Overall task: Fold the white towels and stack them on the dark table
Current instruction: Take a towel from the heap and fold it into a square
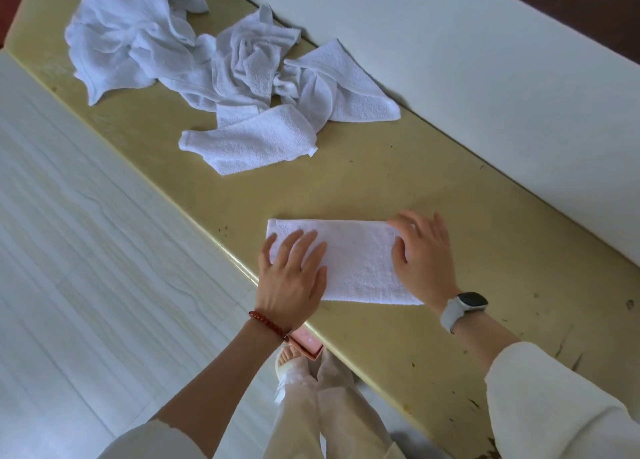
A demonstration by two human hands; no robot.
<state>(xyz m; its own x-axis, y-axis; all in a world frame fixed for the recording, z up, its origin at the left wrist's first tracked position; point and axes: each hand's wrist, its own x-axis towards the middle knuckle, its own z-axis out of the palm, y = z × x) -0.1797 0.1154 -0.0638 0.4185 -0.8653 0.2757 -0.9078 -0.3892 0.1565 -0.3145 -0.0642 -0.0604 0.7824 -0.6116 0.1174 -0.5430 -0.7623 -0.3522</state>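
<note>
A white towel point(356, 261), folded into a flat rectangle, lies on the yellowish table point(398, 188) near its front edge. My left hand point(292, 278) rests flat on the towel's left end, fingers spread and straight. My right hand point(424, 251) presses on the towel's right end with straight fingers; a white watch is on that wrist. Farther back on the table lies a heap of several crumpled white towels point(221, 74), with one loosely folded towel point(249, 140) at its near side.
A white wall panel point(485, 78) runs along the table's far side. The pale floor point(86, 268) lies to the left of the table. My legs and a sandalled foot point(294, 361) stand at the table's front edge.
</note>
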